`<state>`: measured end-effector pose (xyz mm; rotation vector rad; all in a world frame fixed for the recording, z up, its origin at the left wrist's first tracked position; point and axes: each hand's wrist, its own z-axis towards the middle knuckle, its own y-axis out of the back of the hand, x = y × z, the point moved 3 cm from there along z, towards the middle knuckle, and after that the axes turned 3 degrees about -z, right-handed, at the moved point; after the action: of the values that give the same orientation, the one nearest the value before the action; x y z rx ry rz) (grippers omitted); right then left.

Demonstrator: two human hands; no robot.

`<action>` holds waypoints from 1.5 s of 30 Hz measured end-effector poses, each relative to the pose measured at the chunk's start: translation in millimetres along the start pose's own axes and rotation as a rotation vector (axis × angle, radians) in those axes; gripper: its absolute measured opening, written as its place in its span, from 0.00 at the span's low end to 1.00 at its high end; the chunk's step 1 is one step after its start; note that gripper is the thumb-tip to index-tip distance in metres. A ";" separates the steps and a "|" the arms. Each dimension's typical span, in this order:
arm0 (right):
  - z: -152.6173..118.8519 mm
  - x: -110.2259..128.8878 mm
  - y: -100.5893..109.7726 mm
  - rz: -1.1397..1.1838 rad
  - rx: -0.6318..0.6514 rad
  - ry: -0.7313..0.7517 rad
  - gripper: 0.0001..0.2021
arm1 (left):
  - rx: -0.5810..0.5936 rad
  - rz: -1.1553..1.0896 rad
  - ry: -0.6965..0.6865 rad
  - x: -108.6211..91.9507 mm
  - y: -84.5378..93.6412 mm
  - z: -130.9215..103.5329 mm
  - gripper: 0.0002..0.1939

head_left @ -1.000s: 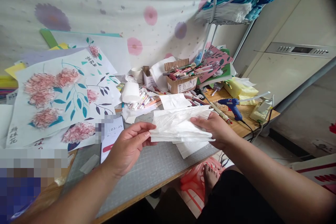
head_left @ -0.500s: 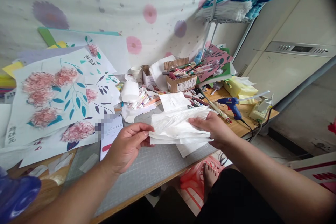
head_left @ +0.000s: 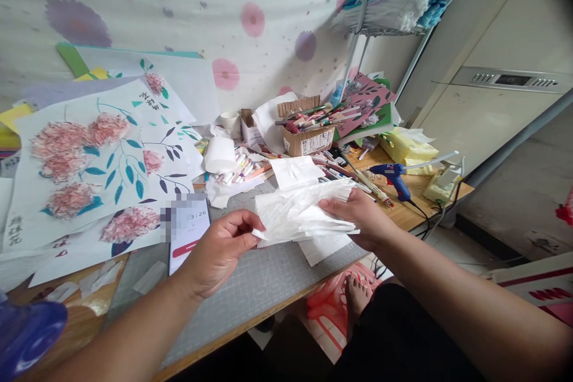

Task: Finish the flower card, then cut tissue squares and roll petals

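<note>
A stack of thin, creased white tissue paper (head_left: 299, 209) is stretched between my two hands, above a grey cutting mat (head_left: 250, 274). My left hand (head_left: 226, 245) is closed, pinching the lower left corner of the sheets between thumb and fingertips. My right hand (head_left: 358, 218) grips the right end, thumb on top and the other fingers hidden beneath. Under the held stack, another white sheet (head_left: 322, 249) lies on the mat. A flat white piece of tissue (head_left: 293, 172) lies just behind it.
Left of my left hand are a phone (head_left: 188, 233) and papers with pink paper flowers (head_left: 58, 137). Behind are loose markers (head_left: 244, 167), a paper cup (head_left: 230, 124) and a cardboard box of pens (head_left: 308, 140). A blue glue gun (head_left: 394, 179) with its cord stands at the right.
My left fingers have shifted on the corner of the tissue paper, and its lower layers lie closer together. The right hand keeps its grip. The whole view has shifted slightly.
</note>
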<state>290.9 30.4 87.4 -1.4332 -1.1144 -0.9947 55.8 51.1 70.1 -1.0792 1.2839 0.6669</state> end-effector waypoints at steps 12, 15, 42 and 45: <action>-0.2 3.8 -2.2 -0.009 -0.009 0.026 0.17 | 0.117 0.073 -0.067 -8.1 -2.0 -3.9 0.21; -0.5 2.3 -1.3 -0.046 -0.023 0.037 0.16 | 0.103 0.088 -0.066 -10.0 -1.3 -4.3 0.19; -4.7 -1.0 -6.0 -0.340 0.199 0.118 0.15 | 0.152 0.104 -0.021 -3.3 2.6 -4.7 0.17; -3.3 -1.1 -6.1 -0.335 0.250 0.138 0.15 | 0.061 0.184 -0.076 0.1 8.0 -2.7 0.14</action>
<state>284.6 27.3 88.1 -0.9827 -1.3501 -1.1231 47.6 51.7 68.1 -0.8842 1.3393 0.7944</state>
